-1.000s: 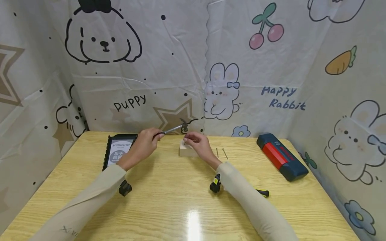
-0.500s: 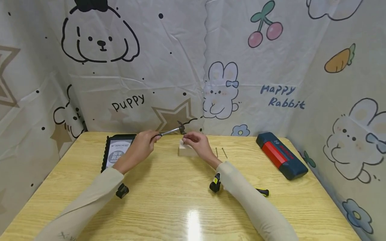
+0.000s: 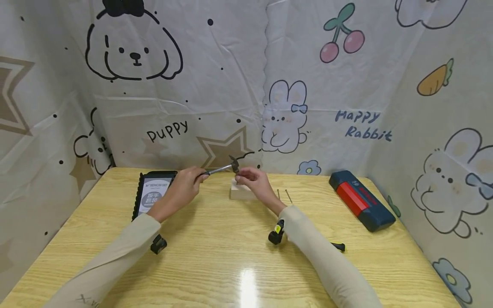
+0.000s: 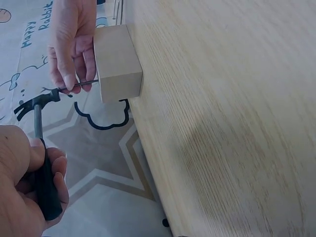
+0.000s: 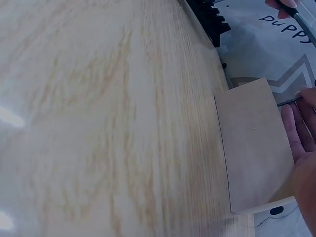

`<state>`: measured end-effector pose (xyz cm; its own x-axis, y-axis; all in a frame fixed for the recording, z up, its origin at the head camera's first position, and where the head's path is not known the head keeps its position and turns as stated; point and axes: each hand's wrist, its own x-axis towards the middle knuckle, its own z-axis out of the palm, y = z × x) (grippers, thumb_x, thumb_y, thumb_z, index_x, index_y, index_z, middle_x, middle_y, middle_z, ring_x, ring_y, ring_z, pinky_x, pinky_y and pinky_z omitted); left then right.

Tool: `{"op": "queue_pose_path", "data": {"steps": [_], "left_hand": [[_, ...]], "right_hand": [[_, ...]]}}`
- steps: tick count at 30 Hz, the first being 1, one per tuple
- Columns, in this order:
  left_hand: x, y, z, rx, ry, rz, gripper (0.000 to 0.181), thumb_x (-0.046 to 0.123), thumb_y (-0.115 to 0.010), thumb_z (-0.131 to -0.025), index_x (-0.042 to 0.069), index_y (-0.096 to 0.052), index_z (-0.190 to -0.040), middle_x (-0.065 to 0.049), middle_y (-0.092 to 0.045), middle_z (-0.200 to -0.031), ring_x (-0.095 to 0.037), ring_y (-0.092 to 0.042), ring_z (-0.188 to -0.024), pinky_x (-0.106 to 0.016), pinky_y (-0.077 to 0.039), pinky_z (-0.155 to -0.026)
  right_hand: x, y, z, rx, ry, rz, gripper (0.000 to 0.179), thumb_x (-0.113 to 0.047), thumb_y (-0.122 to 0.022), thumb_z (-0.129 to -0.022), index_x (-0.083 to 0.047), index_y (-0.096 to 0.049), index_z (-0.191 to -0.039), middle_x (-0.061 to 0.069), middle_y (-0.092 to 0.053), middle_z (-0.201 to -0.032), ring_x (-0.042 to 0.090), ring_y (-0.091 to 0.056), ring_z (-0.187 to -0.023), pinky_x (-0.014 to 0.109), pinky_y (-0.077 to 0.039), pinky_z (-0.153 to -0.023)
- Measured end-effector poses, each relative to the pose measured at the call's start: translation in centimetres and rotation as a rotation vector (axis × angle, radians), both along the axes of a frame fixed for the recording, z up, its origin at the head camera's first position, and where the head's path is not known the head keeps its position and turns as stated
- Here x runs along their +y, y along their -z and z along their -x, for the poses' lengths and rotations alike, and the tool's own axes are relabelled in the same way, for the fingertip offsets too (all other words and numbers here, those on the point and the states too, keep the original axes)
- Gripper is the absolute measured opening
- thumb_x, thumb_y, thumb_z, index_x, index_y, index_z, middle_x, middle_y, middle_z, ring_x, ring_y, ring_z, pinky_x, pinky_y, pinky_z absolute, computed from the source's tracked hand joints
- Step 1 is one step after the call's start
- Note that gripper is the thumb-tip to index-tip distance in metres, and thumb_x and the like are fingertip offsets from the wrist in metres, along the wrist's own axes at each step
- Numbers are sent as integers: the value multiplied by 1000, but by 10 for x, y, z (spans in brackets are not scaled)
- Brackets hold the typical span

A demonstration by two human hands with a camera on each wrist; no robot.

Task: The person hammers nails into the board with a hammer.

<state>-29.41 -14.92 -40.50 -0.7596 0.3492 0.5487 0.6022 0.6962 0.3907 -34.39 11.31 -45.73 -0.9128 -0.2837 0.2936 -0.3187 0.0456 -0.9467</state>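
Observation:
My left hand (image 3: pixel 185 188) grips the dark handle of a claw hammer (image 4: pixel 45 182), whose head is close to the top of a nail (image 4: pixel 90 82); whether they touch I cannot tell. My right hand (image 3: pixel 257 184) pinches that nail between thumb and fingers, its shank upright against the top of a pale wooden block (image 4: pixel 118 59). In the head view the block (image 3: pixel 240 194) lies near the table's far edge, partly behind the right hand. The right wrist view shows the block's side (image 5: pixel 254 148) and only a short piece of the nail (image 5: pixel 287 102).
Two loose nails (image 3: pixel 288 196) lie right of the block. A black wrench set case (image 3: pixel 154 192) sits behind the left forearm. A navy and red case (image 3: pixel 362 201) stands at the right. A black-and-yellow handle (image 3: pixel 339 247) shows beside the right sleeve. Printed cloth (image 3: pixel 215 107) hangs behind the table.
The hammer head has come down slightly toward the nail's top. My right hand keeps its pinch on the nail, and the block has stayed in place. The head view has shifted a little.

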Motion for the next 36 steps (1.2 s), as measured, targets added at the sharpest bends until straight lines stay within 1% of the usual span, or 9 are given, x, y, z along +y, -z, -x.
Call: {"op": "queue_pose_path", "data": {"steps": [5, 10, 17, 19, 23, 27, 29, 34, 36], "left_hand": [[0, 1, -1, 13, -1, -14, 14, 4, -66, -103, -7, -75, -105, -16, -70, -90, -25, -64, -76, -41, -53, -67], [0, -1, 0, 33, -2, -50, 15, 6, -65, -104, -6, -75, -106, -15, -70, -90, -26, -64, -77, -42, -54, -69], [3, -7, 0, -37, -9, 9, 16, 5, -64, -104, -7, -75, -106, -16, -70, -91, -23, -61, -74, -38, -50, -65], [3, -9, -1, -33, -13, 17, 16, 5, -64, -104, -7, -75, -105, -16, -70, -90, -23, -61, -73, -38, -51, -65], [2, -12, -2, 18, -17, -40, 16, 6, -64, -104, -6, -74, -104, -15, -68, -87, -24, -62, -73, -40, -52, -66], [4, -15, -1, 56, -7, -83, 14, 8, -64, -105, -2, -73, -101, -13, -67, -86, -23, -60, -74, -39, -51, -67], [4, -15, -1, 52, -4, -77, 14, 8, -64, -105, -2, -73, -101, -13, -65, -86, -22, -58, -73, -39, -50, -66], [4, -12, -3, 47, -14, -71, 13, 7, -64, -104, -3, -73, -101, -12, -64, -85, -21, -56, -72, -38, -49, -66], [5, -11, -4, 78, -18, -103, 12, 6, -65, -104, -4, -73, -102, -13, -65, -87, -23, -59, -74, -40, -51, -67]], "right_hand": [[-3, 5, 1, 39, 0, 14, 22, 0, -71, -99, 10, -68, -118, 27, -72, -114, 7, -70, -93, 24, -58, -87], [-5, 7, 1, 72, 39, -15, 19, -3, -72, -99, 7, -71, -115, 21, -73, -112, 6, -69, -95, 24, -57, -89], [-6, 6, 0, 76, 47, 4, 21, -3, -72, -98, 9, -71, -115, 25, -72, -114, 7, -70, -97, 24, -59, -88], [-7, 5, -1, 81, 48, 6, 21, -3, -72, -99, 9, -71, -116, 27, -72, -114, 8, -70, -97, 23, -58, -88], [-8, 5, -3, 100, 68, -11, 23, -6, -72, -100, 8, -72, -118, 25, -71, -116, 17, -71, -100, 26, -59, -87], [-8, 5, -5, 164, 108, -33, 22, -7, -72, -100, 7, -73, -117, 26, -71, -111, 36, -70, -95, 44, -62, -81], [-7, 4, -6, 182, 116, -40, 20, -6, -72, -100, 7, -73, -116, 26, -72, -108, 40, -68, -93, 46, -62, -78], [-5, 2, -6, 138, 77, -58, 20, -6, -71, -101, 5, -73, -117, 24, -72, -111, 21, -68, -88, 28, -60, -74], [-4, 2, -5, 118, 57, -57, 20, -6, -70, -101, 5, -73, -118, 24, -72, -112, 14, -66, -85, 23, -57, -73]]}}
